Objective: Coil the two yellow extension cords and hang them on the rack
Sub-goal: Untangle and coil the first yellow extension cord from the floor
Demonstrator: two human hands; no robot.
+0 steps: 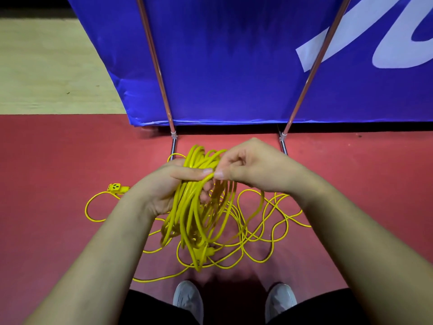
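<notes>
Through the head camera, your left hand (164, 186) has its fingers curled round a coil of yellow extension cord (194, 214), which hangs from that grip above the red floor (46, 231). Your right hand (253, 167) pinches one strand at the top of the coil between thumb and forefinger. Loose yellow cord (248, 233) lies tangled on the floor beneath, its socket end (117, 187) just left of your left wrist. Beyond, two slanted poles (162, 90) stand before a blue banner (234, 66).

Bright even overhead light, saturated colours, soft shadow between the shoes (188, 299), wide-angle bending at edges, slight softness
</notes>
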